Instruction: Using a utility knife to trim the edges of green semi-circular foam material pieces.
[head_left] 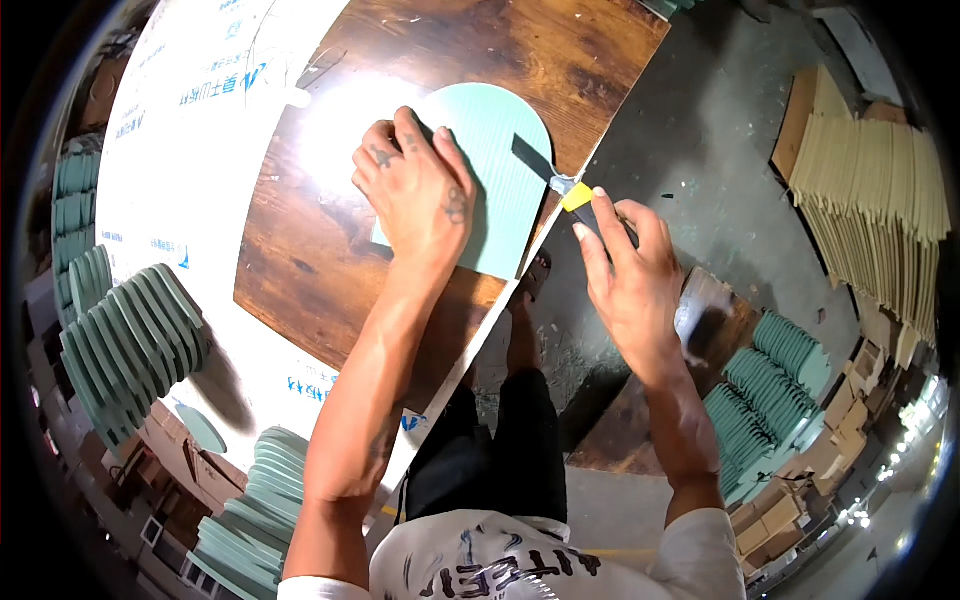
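A pale green, ribbed panel [500, 190] with a rounded far end lies on a dark brown wood-grain board [310, 225]. My left hand [420, 190] is pressed on the panel's left part, thumb on its face and bent fingers over the left edge; the fingertips are partly hidden. In my right hand [635, 270] is a utility knife [578, 196] with a yellow and black handle. Its long dark blade lies across the panel's right edge, pointing up and left. Whether the blade touches the panel, I cannot tell.
The board's right edge [625, 95] drops off to a grey floor [660, 130]. Stacks of green panels stand at the left [135, 350], lower left [255, 510] and right [765, 400]. Tan sheets [870, 200] are piled at far right. White printed sheeting [215, 130] lies beneath the board.
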